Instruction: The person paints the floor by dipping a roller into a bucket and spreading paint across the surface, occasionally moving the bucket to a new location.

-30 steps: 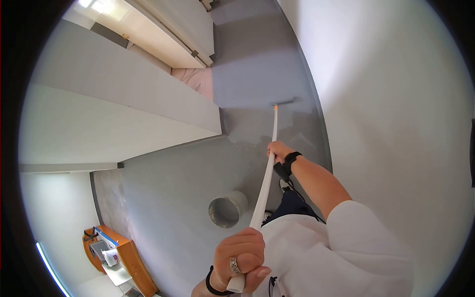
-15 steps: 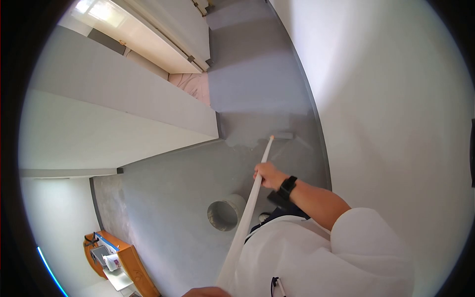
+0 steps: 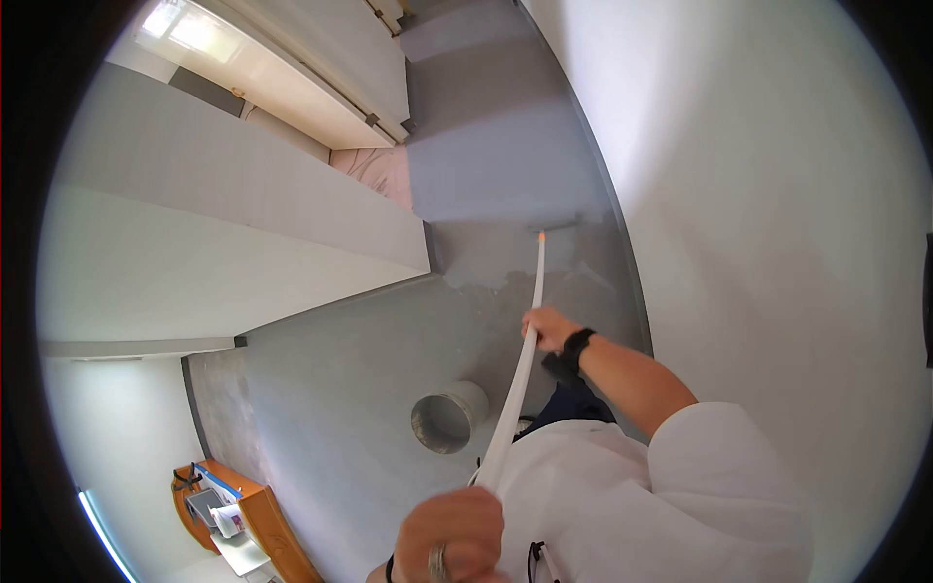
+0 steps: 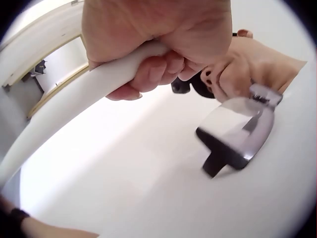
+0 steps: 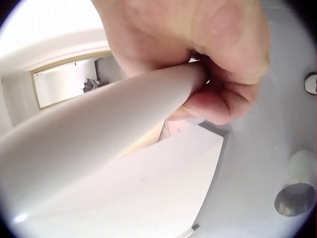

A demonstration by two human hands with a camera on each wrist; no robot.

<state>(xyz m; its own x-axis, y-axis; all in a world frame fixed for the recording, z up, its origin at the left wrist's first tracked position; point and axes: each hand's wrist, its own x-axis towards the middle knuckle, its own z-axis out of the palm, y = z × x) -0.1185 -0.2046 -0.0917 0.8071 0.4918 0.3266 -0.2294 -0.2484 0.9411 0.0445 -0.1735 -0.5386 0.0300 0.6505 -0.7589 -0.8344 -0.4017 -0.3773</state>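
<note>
Both hands grip the long white pole (image 3: 516, 408) of a paint roller. My left hand (image 3: 452, 534), with a ring, holds the near end low in the head view; its fingers curl round the pole (image 4: 64, 104) in the left wrist view. Farther along, my right hand (image 3: 554, 328) wraps the pole at mid-length, and the right wrist view shows its curled fingers (image 5: 213, 105) against it. At the far end, past an orange tip (image 3: 541, 236), the grey roller head (image 3: 562, 225) lies on the grey floor, somewhat blurred.
A bucket (image 3: 471, 406) with grey inner walls stands on the floor left of the pole. White walls (image 3: 739, 243) flank the walkway, one corner (image 3: 424, 255) jutting in from the left. Wooden furniture (image 3: 277, 525) holding several items is at lower left.
The roller head came back toward me, then moved away again along the floor. Both hands moved with the pole; the left dropped nearly out of the head view and returned.
</note>
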